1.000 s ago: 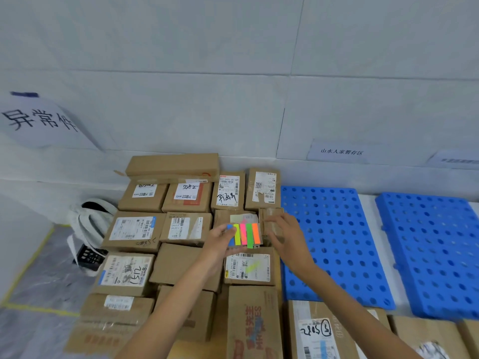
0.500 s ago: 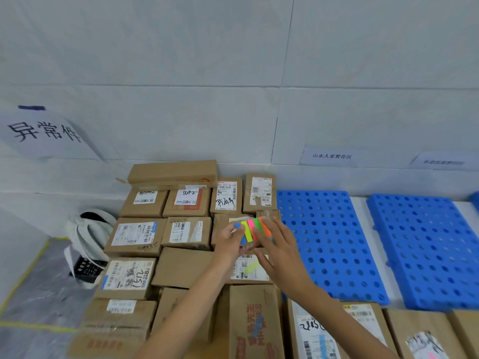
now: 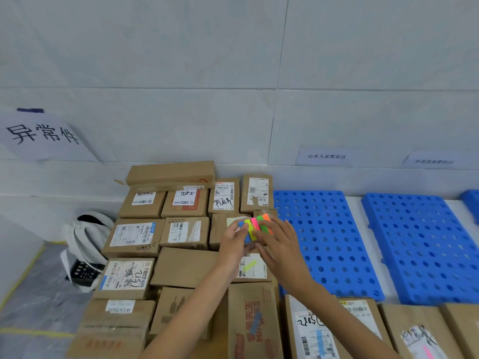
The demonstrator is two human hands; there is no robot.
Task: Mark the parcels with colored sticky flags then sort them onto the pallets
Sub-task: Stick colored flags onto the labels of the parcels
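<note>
Cardboard parcels (image 3: pixel 186 265) lie packed edge to edge on the floor (image 3: pixel 31 307) against a pale panelled wall (image 3: pixel 181 60). To the right of the pile, a blue perforated pallet (image 3: pixel 329 242) and a second pallet (image 3: pixel 420 250) beside it lie flat along the wall's foot. A white bag (image 3: pixel 85 234) slumps at the pile's left edge, near a line of yellow tape (image 3: pixel 23 275) on the grey floor.

A paper sign (image 3: pixel 44 136) at the wall's left edge reads "异常件" in black handwriting. A small printed sign (image 3: pixel 326 156) above the first pallet reads "山水人家暂存区"; a third sign (image 3: pixel 435 161) further right is too blurred to read. Shipping labels with barcodes cover most boxes. One far parcel (image 3: pixel 185 203) bears a handwritten "5082", a left-edge parcel (image 3: pixel 124 278) "1512", and a near parcel (image 3: pixel 311 330) "2805". A yellow flag (image 3: pixel 250 265) sits on the label of a central parcel (image 3: pixel 261 272) just beneath the hands.

Over the middle of the pile, the left hand (image 3: pixel 233 239) grips a pad of sticky flags (image 3: pixel 255 226) in blue, yellow, pink, green and orange, fingers curled round its left end. The right hand (image 3: pixel 280 244) touches the pad's right end, fingers extended over the green and orange strips; whether it pinches one cannot be told.
</note>
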